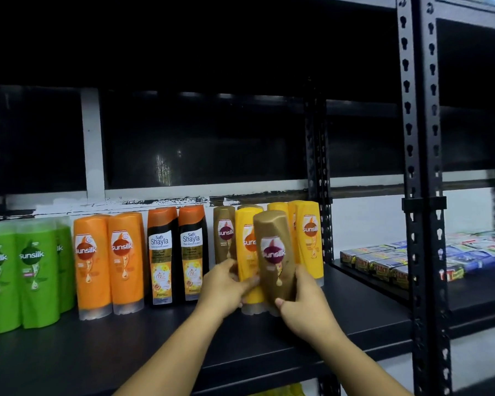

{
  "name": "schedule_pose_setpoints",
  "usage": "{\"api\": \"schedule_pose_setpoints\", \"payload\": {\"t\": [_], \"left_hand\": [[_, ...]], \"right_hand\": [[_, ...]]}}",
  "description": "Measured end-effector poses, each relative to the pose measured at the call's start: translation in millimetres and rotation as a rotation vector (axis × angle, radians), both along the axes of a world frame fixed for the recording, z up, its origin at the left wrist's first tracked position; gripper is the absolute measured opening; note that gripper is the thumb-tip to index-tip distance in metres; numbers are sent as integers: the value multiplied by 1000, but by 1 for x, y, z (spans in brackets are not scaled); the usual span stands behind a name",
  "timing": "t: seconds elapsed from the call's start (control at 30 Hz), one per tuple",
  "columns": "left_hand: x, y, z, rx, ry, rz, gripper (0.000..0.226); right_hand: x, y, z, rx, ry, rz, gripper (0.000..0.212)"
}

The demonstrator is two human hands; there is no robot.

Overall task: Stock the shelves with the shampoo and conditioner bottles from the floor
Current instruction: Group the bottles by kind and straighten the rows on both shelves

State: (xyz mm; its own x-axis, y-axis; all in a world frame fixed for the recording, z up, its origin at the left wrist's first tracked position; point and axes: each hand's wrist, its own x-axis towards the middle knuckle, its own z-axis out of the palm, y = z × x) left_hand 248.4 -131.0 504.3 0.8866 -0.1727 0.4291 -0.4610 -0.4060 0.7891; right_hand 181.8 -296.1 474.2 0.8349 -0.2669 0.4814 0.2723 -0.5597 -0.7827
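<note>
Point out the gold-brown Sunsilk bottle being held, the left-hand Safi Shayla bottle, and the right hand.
gold-brown Sunsilk bottle (273, 252): head view, on its label.
left-hand Safi Shayla bottle (161, 252): head view, on its front label.
right hand (307, 305): head view, back of the hand.

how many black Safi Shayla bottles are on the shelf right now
2. Both stand upright side by side on the shelf, between the orange and the brown Sunsilk bottles: the left one and the right one. More could be hidden behind them.
</note>
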Motion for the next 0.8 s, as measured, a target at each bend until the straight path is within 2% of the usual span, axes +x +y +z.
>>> {"api": "schedule_pose_setpoints", "payload": {"t": [0.03,0.1,0.23,0.37,0.53,0.63,0.7,0.8], "left_hand": [[2,-5,-1,-19,5,-5,14],[7,-11,-4,-46,31,-20,19],[15,-4,-8,-140,172,-170,28],[13,3,-8,-119,226,-159,40],[1,15,14,-124,204,-237,64],[-3,26,22,-127,224,-341,58],[-4,29,21,-44,156,-342,58],[-7,21,13,28,25,-290,52]], "right_hand": [[-2,1,-1,-46,-15,-8,52],[-2,2,0,-105,-20,-19,54],[2,1,1,-43,37,55,54],[4,0,2,-26,50,95,54],[7,1,0,6,40,104,56],[7,0,1,28,30,112,47],[3,1,3,82,2,131,30],[3,-1,2,199,-43,80,26]]}}
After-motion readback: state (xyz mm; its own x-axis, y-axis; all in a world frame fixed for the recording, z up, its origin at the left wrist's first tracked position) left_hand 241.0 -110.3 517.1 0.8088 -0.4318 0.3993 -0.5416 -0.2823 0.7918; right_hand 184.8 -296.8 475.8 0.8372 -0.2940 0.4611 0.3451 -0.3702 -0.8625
